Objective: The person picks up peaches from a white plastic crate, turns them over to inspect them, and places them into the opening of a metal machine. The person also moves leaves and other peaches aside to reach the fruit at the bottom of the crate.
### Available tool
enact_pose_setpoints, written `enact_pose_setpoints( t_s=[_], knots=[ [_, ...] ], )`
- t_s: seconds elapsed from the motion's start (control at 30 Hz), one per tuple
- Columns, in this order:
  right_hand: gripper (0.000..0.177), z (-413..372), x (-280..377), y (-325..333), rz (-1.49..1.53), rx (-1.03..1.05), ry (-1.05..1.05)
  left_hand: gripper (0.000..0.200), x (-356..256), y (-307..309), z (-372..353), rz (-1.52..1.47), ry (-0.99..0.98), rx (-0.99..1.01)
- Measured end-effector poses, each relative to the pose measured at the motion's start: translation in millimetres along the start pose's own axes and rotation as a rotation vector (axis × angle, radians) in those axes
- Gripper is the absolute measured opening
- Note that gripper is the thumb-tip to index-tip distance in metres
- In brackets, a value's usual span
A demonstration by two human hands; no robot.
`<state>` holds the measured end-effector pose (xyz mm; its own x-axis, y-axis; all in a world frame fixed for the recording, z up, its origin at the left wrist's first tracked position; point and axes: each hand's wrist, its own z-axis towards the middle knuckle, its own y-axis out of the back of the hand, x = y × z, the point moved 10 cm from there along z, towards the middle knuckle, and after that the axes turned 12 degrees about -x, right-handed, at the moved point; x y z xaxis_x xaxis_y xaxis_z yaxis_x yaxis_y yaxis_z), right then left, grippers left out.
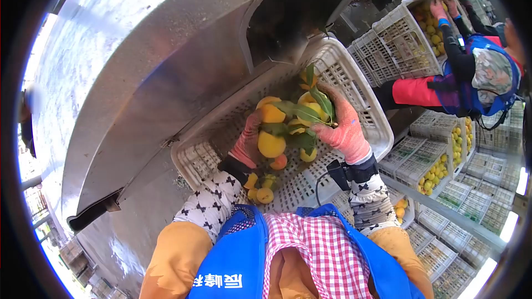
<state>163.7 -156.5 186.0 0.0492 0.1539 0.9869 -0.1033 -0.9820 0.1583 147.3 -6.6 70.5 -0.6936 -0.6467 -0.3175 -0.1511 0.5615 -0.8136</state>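
Note:
Both my hands wear pink work gloves over a white plastic crate with slotted walls. My left hand is closed against the left side of yellow-orange citrus fruits. From the right, my right hand curls around more citrus fruits with long green leaves attached; its thumb lies near the leaf stems. The fruits between my hands partly hide my fingers. Below them, a reddish-orange fruit and several smaller yellow fruits lie in the crate.
A metal chute opens above the crate, beside a large curved metal sheet. At the upper right a co-worker reaches into another crate of fruit. Stacked crates stand behind a metal rail.

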Motion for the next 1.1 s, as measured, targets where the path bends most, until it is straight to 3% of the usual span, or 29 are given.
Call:
enact_pose_setpoints(
  t_s=[0.1, 0.17, 0.23, 0.3, 0.4, 0.5, 0.57, 0.7, 0.77, 0.8, 0.87, 0.9, 0.93, 0.97, 1.03, 1.1],
  knots=[
    [0.087, 5, 35, 1, -0.178, -0.074, 0.230, 0.069, -21, -84, -30, -0.056, -0.107, 0.052],
    [0.089, 11, 58, 1, -0.470, -0.166, 0.333, 0.073, -32, -91, -34, -0.055, -0.172, 0.065],
    [0.088, 19, 79, -5, -0.417, -0.186, 0.434, 0.073, -40, -86, -41, 0.036, -0.207, 0.005],
    [0.085, 41, 92, -12, -0.522, -0.288, 0.398, 0.071, -42, -77, -44, 0.006, -0.231, 0.022],
    [0.088, 69, 98, -31, -0.686, -0.328, 0.441, 0.070, -33, -27, -54, -0.002, -0.190, -0.226],
    [0.089, 88, 92, -37, -0.785, -0.367, 0.394, 0.070, -25, -7, -64, 0.033, -0.139, -0.157],
    [0.082, 95, 94, -42, -0.897, -0.344, 0.218, 0.072, -26, -6, -69, 0.040, -0.118, -0.156],
    [0.070, 152, 60, -67, -1.084, -0.351, 0.245, 0.073, -32, 14, -73, 0.057, -0.190, -0.255],
    [0.042, 93, 128, -72, -1.026, -0.736, 1.218, 0.073, -31, 14, -75, 0.041, -0.192, -0.257],
    [0.042, 80, 131, -66, -1.018, -0.729, 1.216, 0.073, -37, 8, -72, 0.029, -0.204, -0.240],
    [0.027, 82, 99, -33, 0.236, -0.249, 0.108, 0.073, -49, -1, -71, -0.008, -0.228, -0.192],
    [0.026, 67, 99, -23, 0.060, -0.263, 0.365, 0.073, -55, -3, -74, -0.010, -0.239, -0.196],
    [0.033, 41, 90, -31, -0.118, -0.099, 0.085, 0.073, -61, -12, -78, -0.043, -0.244, -0.144],
    [0.050, 19, 41, -47, -0.145, 0.190, 0.016, 0.073, -67, -20, -81, -0.073, -0.250, -0.091],
    [0.082, -57, 15, -86, -0.660, 0.854, 0.110, 0.073, -75, -21, -87, 0.003, -0.259, -0.078],
    [0.081, -50, 16, -69, -0.730, 0.622, 0.151, 0.074, -79, -30, -88, 0.076, -0.250, -0.061]
  ],
)
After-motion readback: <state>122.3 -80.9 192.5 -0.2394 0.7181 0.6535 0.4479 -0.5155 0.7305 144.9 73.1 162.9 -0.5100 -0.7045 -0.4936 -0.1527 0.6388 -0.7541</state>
